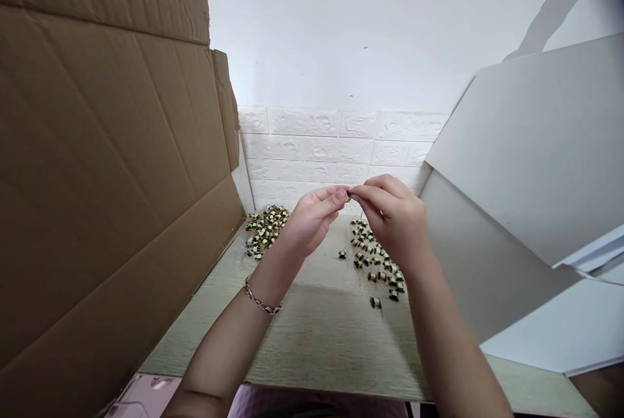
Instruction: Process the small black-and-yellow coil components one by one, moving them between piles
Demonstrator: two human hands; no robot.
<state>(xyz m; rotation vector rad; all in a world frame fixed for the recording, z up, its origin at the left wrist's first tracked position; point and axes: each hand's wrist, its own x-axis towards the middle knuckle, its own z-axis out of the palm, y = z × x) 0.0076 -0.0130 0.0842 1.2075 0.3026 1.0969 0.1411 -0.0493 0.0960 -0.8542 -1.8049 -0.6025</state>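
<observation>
My left hand point(314, 213) pinches a small black-and-yellow wound coil point(348, 195) between thumb and fingers, raised above the table. The fingertips of my right hand point(392, 213) are closed at the coil's right side; whether they grip its body or a wire end is too small to tell. Similar coils lie beneath, in a heap point(266, 229) on the left and a looser spread point(375, 259) on the right. One single coil point(342, 254) sits between the two groups, and another coil point(375, 302) lies nearer the front.
A tall brown cardboard sheet point(107, 145) walls off the left side. White panels point(531, 164) stand along the right. Behind the wooden table point(331, 340) rises a white wall with brick-pattern covering point(307, 124). Something pink point(151, 395) shows below the front edge.
</observation>
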